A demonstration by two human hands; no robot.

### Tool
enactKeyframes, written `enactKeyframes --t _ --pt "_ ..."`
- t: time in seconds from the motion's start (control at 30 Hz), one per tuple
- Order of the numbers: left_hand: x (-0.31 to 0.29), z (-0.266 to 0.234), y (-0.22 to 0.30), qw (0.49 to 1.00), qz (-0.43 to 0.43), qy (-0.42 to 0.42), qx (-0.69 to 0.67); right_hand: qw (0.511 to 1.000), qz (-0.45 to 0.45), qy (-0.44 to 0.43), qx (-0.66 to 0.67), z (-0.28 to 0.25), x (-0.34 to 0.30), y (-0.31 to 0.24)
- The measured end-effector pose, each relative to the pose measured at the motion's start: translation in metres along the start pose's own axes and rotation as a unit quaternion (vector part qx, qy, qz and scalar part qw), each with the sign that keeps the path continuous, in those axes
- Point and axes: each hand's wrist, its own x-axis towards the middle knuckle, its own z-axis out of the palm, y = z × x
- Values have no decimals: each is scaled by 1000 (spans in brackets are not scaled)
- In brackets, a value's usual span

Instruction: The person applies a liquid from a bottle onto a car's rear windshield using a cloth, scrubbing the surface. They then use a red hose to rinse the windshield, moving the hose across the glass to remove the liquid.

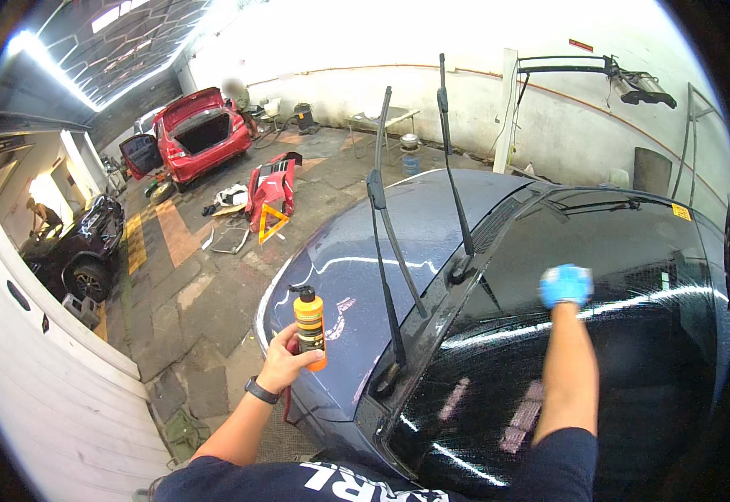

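My left hand (281, 361), bare and with a dark watch on the wrist, is closed round an orange bottle (310, 330) with a black cap. The bottle is upright over the bonnet (365, 293) of a dark blue-grey car. My right hand (567, 286) is covered by something light blue, seemingly a glove, and rests on the car's dark windscreen (490, 368). It looks bunched; a whitish edge shows at it, but blur hides what it holds. Hazy, streaked film covers part of the glass. Two wiper arms (379, 201) (451, 151) stand raised off the windscreen.
Beyond the bonnet, a red bumper (273, 191) and an orange warning triangle (273, 224) are on the paved floor. A red car (202, 138) has its boot open, with a person beside it. A black vehicle (81, 251) and another person are at left; a white panel (56, 351) runs along my left.
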Motion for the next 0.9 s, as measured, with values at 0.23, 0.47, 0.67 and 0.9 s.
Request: enactKeyframes --t 0.23,0.47,0.67,0.9 --pt "18 0 -1 1000 -18 4 19 957 255 139 0 100 -10 377" --pt "15 0 13 995 -26 74 66 977 210 17 -33 137 88 342" --pt "31 7 -11 997 -23 49 60 998 58 23 -22 54 140 81" --pt "-1 -12 -2 995 -19 79 51 991 -51 -58 110 126 152 -190"
